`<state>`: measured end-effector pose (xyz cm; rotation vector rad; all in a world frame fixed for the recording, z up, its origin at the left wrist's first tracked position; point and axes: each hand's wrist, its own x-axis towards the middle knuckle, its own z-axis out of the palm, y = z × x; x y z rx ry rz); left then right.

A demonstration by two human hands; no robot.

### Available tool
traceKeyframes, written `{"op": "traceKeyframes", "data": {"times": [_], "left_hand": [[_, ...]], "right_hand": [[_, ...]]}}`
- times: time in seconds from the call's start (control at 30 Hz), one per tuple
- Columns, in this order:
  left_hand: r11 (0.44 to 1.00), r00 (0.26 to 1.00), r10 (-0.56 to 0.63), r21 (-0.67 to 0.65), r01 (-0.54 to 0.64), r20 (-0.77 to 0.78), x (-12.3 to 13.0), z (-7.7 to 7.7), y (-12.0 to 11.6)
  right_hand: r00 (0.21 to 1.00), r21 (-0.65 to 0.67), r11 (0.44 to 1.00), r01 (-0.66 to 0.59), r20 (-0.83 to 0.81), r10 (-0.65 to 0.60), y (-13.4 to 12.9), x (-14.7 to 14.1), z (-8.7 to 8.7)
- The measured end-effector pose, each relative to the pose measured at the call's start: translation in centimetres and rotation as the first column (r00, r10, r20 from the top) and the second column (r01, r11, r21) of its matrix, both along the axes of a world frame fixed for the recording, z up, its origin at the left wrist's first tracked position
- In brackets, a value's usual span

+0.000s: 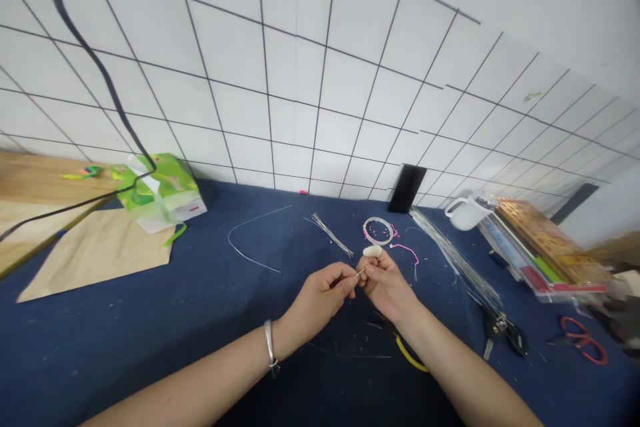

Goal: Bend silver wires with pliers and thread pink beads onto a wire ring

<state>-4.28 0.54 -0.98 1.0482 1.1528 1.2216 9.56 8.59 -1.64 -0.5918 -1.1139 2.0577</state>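
My left hand (327,293), with a silver bracelet (270,345) at its wrist, pinches one end of a short thin piece of wire (360,273). The other end of that wire is between the fingers of my right hand (384,282). A white oval piece (372,251) shows at the fingertips of my right hand; whether it is held or worn on a finger is unclear. Just beyond the hands lie a small bundle of wires (333,235) and a white ring-shaped dish (379,231) with pink bits. A pink cord (407,250) lies beside the dish.
Yellow-handled pliers (410,355) lie partly under my right forearm. To the right are long wires (457,260), keys (494,332), red scissors (583,340), a white mug (467,212) and stacked books (545,247). A curved wire (240,250) and green packet (165,187) are left.
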Motion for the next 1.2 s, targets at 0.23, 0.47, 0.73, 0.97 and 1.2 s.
{"op": "traceKeyframes", "data": {"times": [0.23,0.47,0.73,0.97,1.2], "left_hand": [[1.0,1.0,-0.002,0.003,0.003,-0.026,0.1,0.2,0.0],[1.0,0.998,0.009,0.004,-0.008,-0.061,0.1,0.1,0.0],[1.0,0.992,0.022,0.011,-0.021,-0.127,0.1,0.1,0.1],[0.998,0.998,0.048,-0.048,-0.047,0.031,0.1,0.0,0.1],[0.991,0.987,0.077,-0.117,-0.061,0.143,0.0,0.8,-0.1]], "right_hand": [[0.999,-0.078,0.997,-0.007,-0.043,0.004,-0.2,-0.1,0.0],[1.0,-0.073,0.997,0.013,-0.022,-0.014,-0.2,-0.2,0.2],[1.0,-0.096,0.995,0.027,-0.009,-0.028,-0.2,-0.2,-0.1],[0.986,0.062,0.992,0.114,0.117,-0.121,-0.6,-0.7,-0.1],[0.762,0.834,0.552,0.003,0.356,-0.541,-1.8,-0.1,0.1]]}}
